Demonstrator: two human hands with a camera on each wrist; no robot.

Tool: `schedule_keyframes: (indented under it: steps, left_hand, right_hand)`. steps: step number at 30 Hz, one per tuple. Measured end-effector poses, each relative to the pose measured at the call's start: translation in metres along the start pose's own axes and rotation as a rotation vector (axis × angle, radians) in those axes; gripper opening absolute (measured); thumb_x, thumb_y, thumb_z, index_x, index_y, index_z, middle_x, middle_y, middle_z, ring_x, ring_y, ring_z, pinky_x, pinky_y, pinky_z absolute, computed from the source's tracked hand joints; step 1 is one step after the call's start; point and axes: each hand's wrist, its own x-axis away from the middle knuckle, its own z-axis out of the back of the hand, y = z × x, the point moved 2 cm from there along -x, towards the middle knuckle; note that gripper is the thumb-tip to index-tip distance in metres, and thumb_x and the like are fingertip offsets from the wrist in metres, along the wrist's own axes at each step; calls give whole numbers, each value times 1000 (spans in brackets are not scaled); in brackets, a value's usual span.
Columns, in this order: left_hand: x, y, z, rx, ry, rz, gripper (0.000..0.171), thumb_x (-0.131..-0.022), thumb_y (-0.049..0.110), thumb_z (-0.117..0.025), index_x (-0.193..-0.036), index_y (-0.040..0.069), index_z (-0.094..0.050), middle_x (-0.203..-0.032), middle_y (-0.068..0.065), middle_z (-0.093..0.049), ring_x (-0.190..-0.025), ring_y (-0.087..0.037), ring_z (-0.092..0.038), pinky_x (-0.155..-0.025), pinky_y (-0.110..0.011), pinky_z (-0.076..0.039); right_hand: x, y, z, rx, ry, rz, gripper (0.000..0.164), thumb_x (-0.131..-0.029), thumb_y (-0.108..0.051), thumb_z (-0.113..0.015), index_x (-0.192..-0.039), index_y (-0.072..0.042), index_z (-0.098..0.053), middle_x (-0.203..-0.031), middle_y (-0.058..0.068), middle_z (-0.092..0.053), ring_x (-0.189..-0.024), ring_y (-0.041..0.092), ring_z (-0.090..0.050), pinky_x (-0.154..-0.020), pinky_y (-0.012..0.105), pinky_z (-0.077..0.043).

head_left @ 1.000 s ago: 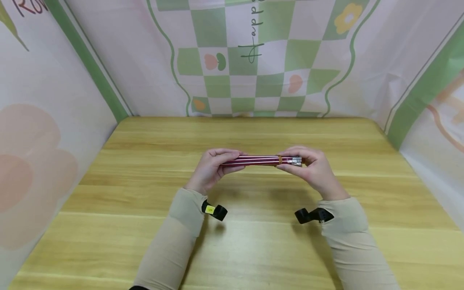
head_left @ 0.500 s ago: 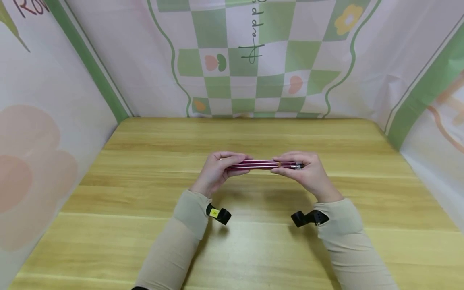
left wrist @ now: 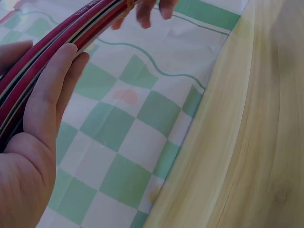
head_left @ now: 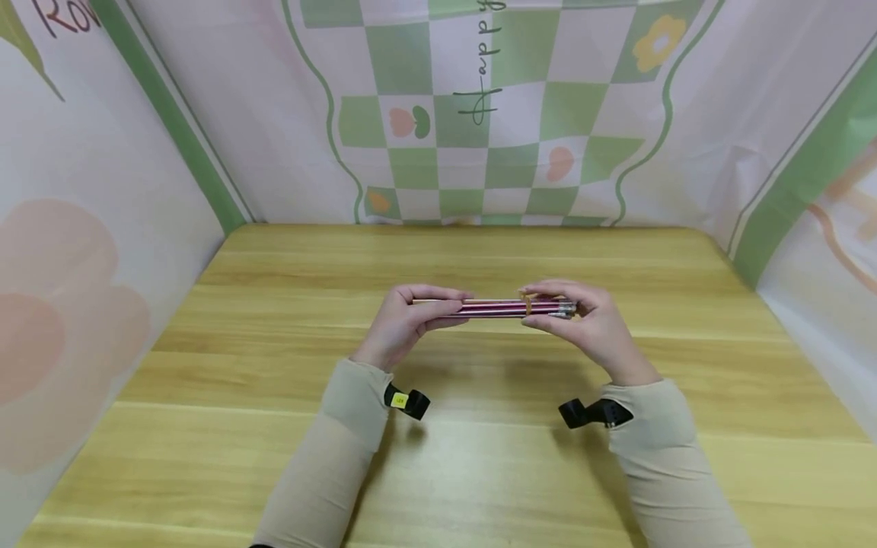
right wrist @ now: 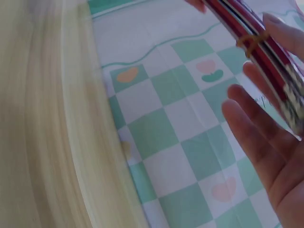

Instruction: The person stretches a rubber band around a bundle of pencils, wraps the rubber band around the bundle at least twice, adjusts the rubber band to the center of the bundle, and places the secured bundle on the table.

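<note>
A bundle of dark red pencils (head_left: 493, 308) with pale stripes lies level across both hands, above the table. My left hand (head_left: 404, 321) grips its left end, thumb in front and fingers behind; that end is hidden. Toward the right end, a tan rubber band (head_left: 528, 306) circles the pencils. My right hand (head_left: 599, 323) curls around the bundle there, thumb on the near side and fingertips by the band. In the right wrist view, the rubber band (right wrist: 251, 42) looks crossed over the pencils, and two fingers (right wrist: 247, 128) stand off the bundle. Silvery pencil ends (head_left: 565, 309) show inside the right hand.
Below the hands spreads a wooden table (head_left: 479, 449). A white and green checkered cloth (head_left: 459, 164) hangs behind its far edge, with printed cloth on both sides. A black wrist camera (head_left: 407, 402) sits at the left wrist, another camera (head_left: 582, 413) at the right.
Both hands dipped toward me with the pencils, then rose slightly again. The right hand's fingers closed in on the bundle, then spread wider, and the band shows more fully now.
</note>
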Motion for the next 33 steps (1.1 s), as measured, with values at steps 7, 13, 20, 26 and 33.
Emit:
schedule_keyframes:
  steps: [7, 13, 20, 26, 33]
  left_hand:
    - [1, 1, 1, -99, -20, -3, 20, -87, -6, -69, -105, -1, -76, -117, -20, -71, -108, -26, -69, -95, -37, -60]
    - [-1, -1, 2, -103, 8, 27, 28, -88, -5, -68, -114, -14, -66, -111, -19, -72, -95, -26, -72, -88, -43, -63]
    - [-5, -9, -1, -87, 64, 75, 26, -86, -8, -69, -110, -18, -66, -102, -21, -73, -84, -22, -74, -83, -35, -64]
    - [-8, -14, -5, -69, 71, 88, 26, -86, -9, -68, -111, -19, -65, -103, -23, -73, -83, -22, -73, -82, -35, -65]
    - [-7, -14, -5, -100, 66, 86, 26, -86, -8, -69, -109, -20, -65, -106, -25, -72, -84, -22, -73, -84, -37, -64]
  right_hand:
    - [1, 3, 5, -159, -47, -158, 27, -84, 4, -75, -107, -9, -75, -93, -8, -76, -77, 7, -72, -68, 19, -63]
    - [0, 6, 2, -149, -26, -142, 26, -80, 6, -78, -102, -8, -77, -91, -8, -77, -74, 5, -70, -63, 17, -62]
    - [-1, 5, -5, 30, -52, -154, 26, -78, -3, -83, -102, 3, -75, -94, -16, -74, -74, 5, -69, -59, 19, -60]
    - [-1, 0, -9, 166, -68, -97, 26, -77, -6, -84, -101, 1, -77, -96, 10, -77, -74, 4, -69, -59, 19, -61]
    - [-3, -4, -12, 378, -50, 69, 27, -72, -11, -88, -98, -9, -80, -88, 7, -77, -71, -1, -64, -57, 12, -53]
